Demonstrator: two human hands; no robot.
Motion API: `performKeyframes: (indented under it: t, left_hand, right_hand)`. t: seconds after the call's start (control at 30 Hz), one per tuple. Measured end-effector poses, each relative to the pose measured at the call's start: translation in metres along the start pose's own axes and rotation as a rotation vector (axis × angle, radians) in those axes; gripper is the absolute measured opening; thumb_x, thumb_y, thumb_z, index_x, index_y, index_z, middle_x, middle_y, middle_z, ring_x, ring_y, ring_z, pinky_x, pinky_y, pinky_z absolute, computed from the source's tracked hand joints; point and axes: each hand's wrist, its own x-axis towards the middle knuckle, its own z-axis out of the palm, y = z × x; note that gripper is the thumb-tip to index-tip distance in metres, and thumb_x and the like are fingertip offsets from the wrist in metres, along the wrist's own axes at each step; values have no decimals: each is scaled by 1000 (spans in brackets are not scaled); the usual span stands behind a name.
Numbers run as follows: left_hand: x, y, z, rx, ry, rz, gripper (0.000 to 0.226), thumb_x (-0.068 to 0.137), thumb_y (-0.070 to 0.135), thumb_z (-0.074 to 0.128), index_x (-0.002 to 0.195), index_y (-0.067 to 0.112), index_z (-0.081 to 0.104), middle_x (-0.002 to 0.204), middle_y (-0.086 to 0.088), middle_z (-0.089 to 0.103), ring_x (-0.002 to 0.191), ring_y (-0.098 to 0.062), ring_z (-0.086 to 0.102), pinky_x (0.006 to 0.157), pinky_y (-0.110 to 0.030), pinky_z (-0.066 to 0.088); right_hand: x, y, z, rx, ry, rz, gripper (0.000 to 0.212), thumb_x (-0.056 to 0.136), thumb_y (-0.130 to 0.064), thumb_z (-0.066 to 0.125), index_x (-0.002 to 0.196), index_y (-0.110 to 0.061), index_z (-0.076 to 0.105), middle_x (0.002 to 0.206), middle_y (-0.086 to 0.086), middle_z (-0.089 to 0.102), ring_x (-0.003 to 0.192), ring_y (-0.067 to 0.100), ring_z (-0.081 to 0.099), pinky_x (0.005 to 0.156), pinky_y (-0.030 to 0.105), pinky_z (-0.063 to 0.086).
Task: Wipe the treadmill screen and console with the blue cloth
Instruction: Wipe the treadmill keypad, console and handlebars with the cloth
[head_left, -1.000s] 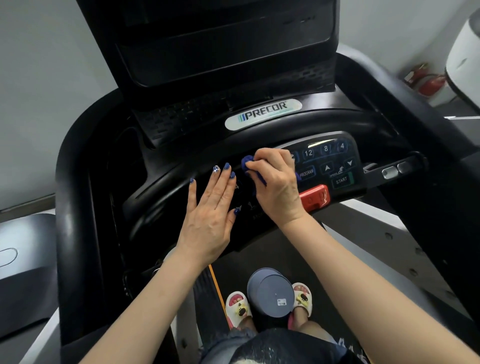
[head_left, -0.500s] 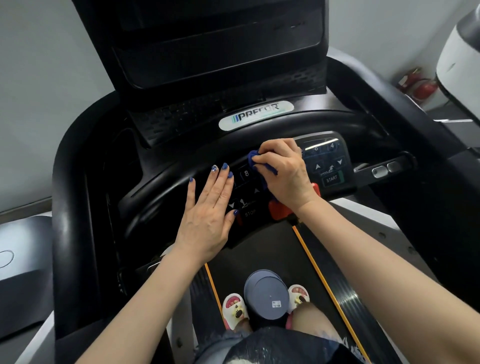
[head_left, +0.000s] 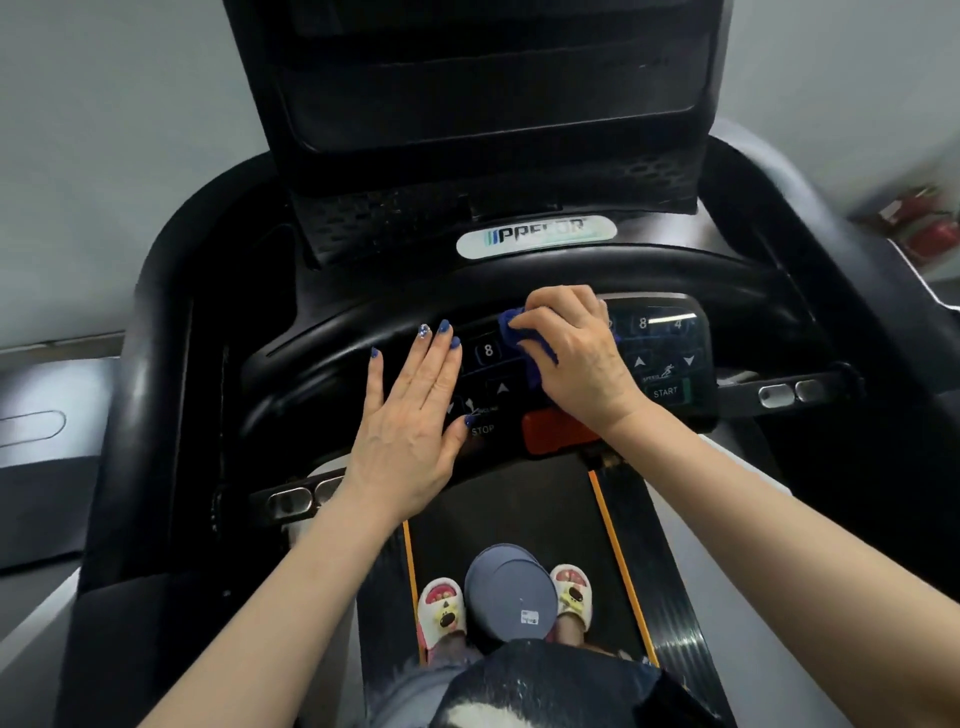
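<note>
Two bare hands work on the treadmill's console keypad (head_left: 488, 384). The right hand (head_left: 574, 356) has its fingers (head_left: 545, 304) curled tight around the bunched blue cloth (head_left: 519, 338), pressing it onto the keypad just above the red stop bar (head_left: 558, 431). The left hand (head_left: 415, 415) lies flat on the keypad left of that bar, fingers (head_left: 436, 358) straight, nearly together and holding nothing, thumb beside the STOP label. The dark screen (head_left: 493, 93) rises well above the bar, beyond the curved handlebar (head_left: 415, 306)
</note>
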Motion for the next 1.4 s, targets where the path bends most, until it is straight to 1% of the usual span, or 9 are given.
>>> performKeyframes:
  t: [0.1,0.23,0.37,0.53,0.67,0.87,1.0,1.1,1.4]
  left_hand:
    - [1,6,1,10,5,-50,72,97,41,36,159,11,13,168,-3,6,154,-15,-3,123,-45,-11]
    - [1,17,2,7,13,-107,73,96,41,38,159,12,13,167,-1,4,154,-15,-6,123,-46,-11]
    - [2,22,3,3,15,-157,74,95,43,38,159,13,14,168,0,4,154,-15,-7,122,-42,-15]
    - [2,26,3,-3,12,-184,74,96,44,36,159,13,15,168,0,5,154,-15,-6,122,-42,-15]
    - [2,27,4,-1,24,-192,73,96,43,36,159,13,15,168,0,5,154,-15,-5,122,-42,-15]
    - [1,25,5,-14,20,-184,74,96,44,36,159,14,13,168,1,3,154,-15,-7,122,-46,-11]
    - [1,23,5,-19,13,-168,74,96,44,35,160,15,12,168,1,3,154,-14,-7,122,-45,-12]
    - [1,21,5,-18,11,-165,73,96,44,35,160,15,12,168,1,3,154,-13,-8,122,-44,-12]
    - [0,17,6,0,-6,-137,74,96,42,38,160,15,10,168,1,1,154,-14,-8,123,-49,-7]
  right_hand:
    - [4,1,1,48,-45,-52,14,83,-1,68,97,-5,70,103,9,65,100,22,48,85,32,37]
    - [7,28,-13,67,-122,-280,8,87,-4,71,92,-8,75,104,6,67,103,23,51,91,35,37]
    - [8,27,-12,109,-140,-287,6,88,-5,70,89,-7,75,104,9,67,103,24,50,90,36,36]
    - [9,33,-22,80,-299,-406,19,94,-21,63,105,-11,75,115,7,64,109,25,50,97,37,34]
    - [9,36,-29,73,-344,-384,24,98,-24,55,110,-14,74,123,3,61,115,24,47,103,37,28]
    - [7,28,-18,134,-289,-301,18,86,-5,70,104,-4,67,107,9,64,101,23,48,89,32,34]
    - [7,38,-23,127,-234,-305,8,86,-13,72,93,-12,73,106,3,66,104,21,52,94,33,30]
    - [7,26,-15,178,-231,-289,2,86,-9,73,86,-9,74,101,6,65,100,22,52,91,28,28]
    - [4,25,-17,181,-319,-362,7,89,-8,69,85,-8,75,102,7,65,100,22,50,90,28,31]
